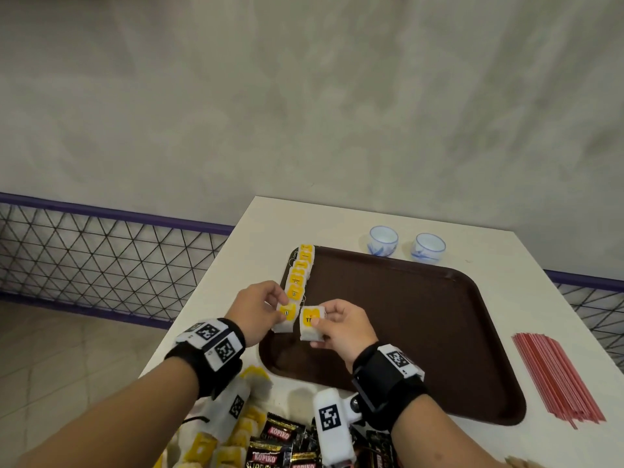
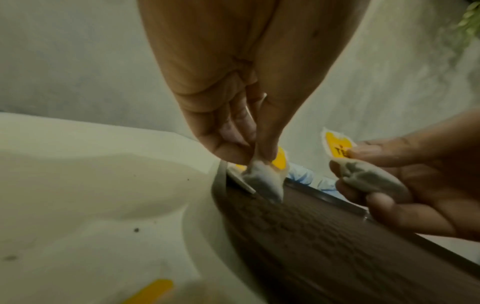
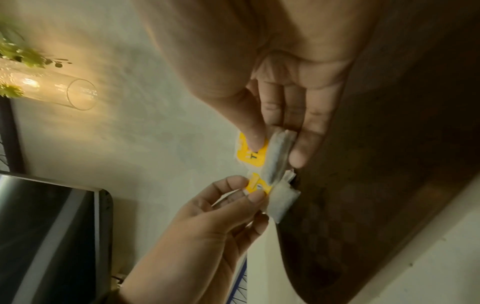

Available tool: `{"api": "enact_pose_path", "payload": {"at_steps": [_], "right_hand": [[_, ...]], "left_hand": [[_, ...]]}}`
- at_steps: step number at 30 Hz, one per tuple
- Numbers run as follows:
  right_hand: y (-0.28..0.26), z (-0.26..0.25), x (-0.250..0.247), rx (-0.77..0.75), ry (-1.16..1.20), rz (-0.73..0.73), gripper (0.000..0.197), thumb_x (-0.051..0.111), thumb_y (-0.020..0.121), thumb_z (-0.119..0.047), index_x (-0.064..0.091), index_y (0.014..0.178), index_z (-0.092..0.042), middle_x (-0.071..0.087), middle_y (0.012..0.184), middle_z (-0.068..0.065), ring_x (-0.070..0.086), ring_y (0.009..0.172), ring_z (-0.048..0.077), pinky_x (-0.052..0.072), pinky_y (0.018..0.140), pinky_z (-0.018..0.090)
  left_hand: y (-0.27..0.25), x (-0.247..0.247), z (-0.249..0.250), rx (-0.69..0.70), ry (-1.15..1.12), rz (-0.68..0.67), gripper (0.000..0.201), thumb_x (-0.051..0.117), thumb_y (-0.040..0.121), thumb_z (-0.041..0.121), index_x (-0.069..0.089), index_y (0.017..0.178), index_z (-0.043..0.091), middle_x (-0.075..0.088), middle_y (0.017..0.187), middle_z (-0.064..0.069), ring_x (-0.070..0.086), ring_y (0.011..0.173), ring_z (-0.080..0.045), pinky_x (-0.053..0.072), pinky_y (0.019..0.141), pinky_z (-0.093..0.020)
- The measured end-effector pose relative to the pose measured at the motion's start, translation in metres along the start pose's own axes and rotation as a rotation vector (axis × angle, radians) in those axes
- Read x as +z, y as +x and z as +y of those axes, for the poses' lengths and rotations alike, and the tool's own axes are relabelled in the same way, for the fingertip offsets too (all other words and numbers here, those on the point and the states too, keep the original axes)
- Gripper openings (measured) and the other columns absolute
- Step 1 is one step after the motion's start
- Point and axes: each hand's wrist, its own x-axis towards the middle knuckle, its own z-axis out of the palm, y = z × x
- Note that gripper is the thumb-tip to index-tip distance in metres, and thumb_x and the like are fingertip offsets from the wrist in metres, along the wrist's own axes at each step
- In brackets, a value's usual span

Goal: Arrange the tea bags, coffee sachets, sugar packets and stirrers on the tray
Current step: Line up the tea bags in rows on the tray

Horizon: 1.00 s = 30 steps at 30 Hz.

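Hands are working at the near left corner of the brown tray (image 1: pixel 422 332), which is lying on a white table (image 1: pixel 337 217). The left hand (image 1: pixel 256 309) is pinching one tea bag (image 1: pixel 286 317) by its yellow tag end between thumb and fingertips, the bag's lower end hanging at the tray's left rim. The right hand (image 1: pixel 341 327) is pinching a second tea bag (image 1: pixel 311 324), thumb on the yellow tag and fingers curled behind the pouch, holding it just beside the first, above the tray floor. A row of tea bags (image 1: pixel 300 270) is lying overlapped along the tray's left edge, just beyond the held pair. Red stirrers (image 1: pixel 557 380) are lying bundled on the table right of the tray. Coffee sachets (image 1: pixel 280 440) and loose tea bags (image 1: pixel 202 447) are lying heaped at the near edge. Two cups (image 1: pixel 405 244) are standing behind the tray.
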Motion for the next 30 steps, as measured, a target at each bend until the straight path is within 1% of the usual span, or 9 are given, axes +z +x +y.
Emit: {"api": "enact_pose_path", "payload": {"at_steps": [4, 8, 11, 14, 18, 22, 25, 28, 30], "right_hand": [[0.013, 0.006, -0.005, 0.028, -0.117, 0.025, 0.018, 0.060, 0.088, 0.006, 0.058, 0.083, -0.012, 0.063, 0.084, 0.011, 0.067, 0.076, 0.024, 0.059, 0.059, 0.029], [0.027, 0.007, -0.007, 0.071, -0.209, 0.052, 0.022, 0.061, 0.088, 0.004, 0.057, 0.080, -0.016, 0.063, 0.093, 0.013, 0.068, 0.080, 0.024, 0.061, 0.065, 0.035], [0.038, 0.011, -0.004, 0.020, -0.366, 0.087, 0.024, 0.068, 0.084, -0.003, 0.058, 0.075, -0.023, 0.064, 0.081, 0.004, 0.064, 0.074, 0.019, 0.060, 0.075, 0.040], [0.043, 0.012, 0.002, -0.010, -0.401, 0.100, 0.027, 0.073, 0.080, -0.006, 0.057, 0.071, -0.027, 0.059, 0.072, -0.003, 0.058, 0.068, 0.014, 0.055, 0.075, 0.036], [0.049, 0.009, 0.016, 0.010, -0.360, 0.069, 0.025, 0.073, 0.080, -0.005, 0.058, 0.074, -0.025, 0.061, 0.076, 0.001, 0.061, 0.069, 0.018, 0.058, 0.069, 0.036], [0.054, 0.007, 0.030, 0.025, -0.351, 0.072, 0.027, 0.073, 0.079, -0.003, 0.057, 0.074, -0.024, 0.058, 0.074, 0.000, 0.064, 0.072, 0.023, 0.059, 0.077, 0.045], [0.055, 0.006, 0.039, 0.030, -0.367, 0.106, 0.031, 0.071, 0.079, 0.001, 0.054, 0.073, -0.024, 0.057, 0.076, -0.001, 0.069, 0.079, 0.029, 0.060, 0.075, 0.044], [0.053, 0.007, 0.045, 0.012, -0.420, 0.145, 0.033, 0.073, 0.075, -0.001, 0.052, 0.075, -0.026, 0.064, 0.088, 0.005, 0.069, 0.085, 0.032, 0.058, 0.078, 0.044], [0.049, 0.008, 0.047, 0.008, -0.431, 0.144, 0.034, 0.076, 0.074, -0.005, 0.051, 0.081, -0.026, 0.064, 0.098, 0.007, 0.068, 0.087, 0.030, 0.058, 0.079, 0.041]], "left_hand": [[0.025, 0.015, -0.003, -0.035, 0.064, -0.026, 0.029, 0.070, 0.073, -0.001, 0.055, 0.081, 0.022, 0.057, 0.076, 0.003, 0.054, 0.065, -0.012, 0.044, 0.060, -0.020], [0.047, 0.018, -0.004, -0.043, 0.184, -0.046, 0.034, 0.070, 0.071, -0.001, 0.052, 0.084, 0.025, 0.059, 0.078, 0.004, 0.058, 0.075, -0.015, 0.047, 0.064, -0.023], [0.056, 0.018, -0.007, -0.043, 0.286, -0.071, 0.034, 0.072, 0.070, 0.001, 0.055, 0.087, 0.024, 0.060, 0.085, 0.003, 0.058, 0.079, -0.017, 0.048, 0.071, -0.027], [0.058, 0.017, -0.012, -0.010, 0.294, -0.053, 0.036, 0.074, 0.067, 0.000, 0.056, 0.088, 0.023, 0.058, 0.091, 0.001, 0.056, 0.084, -0.018, 0.046, 0.072, -0.027], [0.055, 0.003, -0.014, 0.050, 0.216, 0.026, 0.036, 0.077, 0.069, 0.007, 0.053, 0.090, 0.024, 0.055, 0.094, 0.001, 0.051, 0.077, -0.013, 0.038, 0.071, -0.024], [0.032, -0.027, -0.015, 0.059, 0.161, 0.069, 0.028, 0.074, 0.076, 0.018, 0.055, 0.096, 0.024, 0.056, 0.092, 0.005, 0.053, 0.069, -0.013, 0.040, 0.065, -0.022], [0.002, -0.049, -0.022, 0.043, 0.213, -0.071, 0.025, 0.074, 0.078, 0.023, 0.058, 0.096, 0.025, 0.058, 0.092, 0.008, 0.054, 0.066, -0.011, 0.042, 0.063, -0.018], [-0.031, -0.055, -0.031, 0.036, 0.346, -0.320, 0.021, 0.073, 0.078, 0.033, 0.058, 0.093, 0.033, 0.059, 0.096, 0.012, 0.060, 0.077, -0.007, 0.049, 0.071, -0.019], [-0.048, -0.049, -0.035, 0.047, 0.474, -0.415, 0.025, 0.068, 0.079, 0.042, 0.059, 0.101, 0.033, 0.057, 0.101, 0.015, 0.060, 0.084, -0.005, 0.050, 0.077, -0.020]]}}
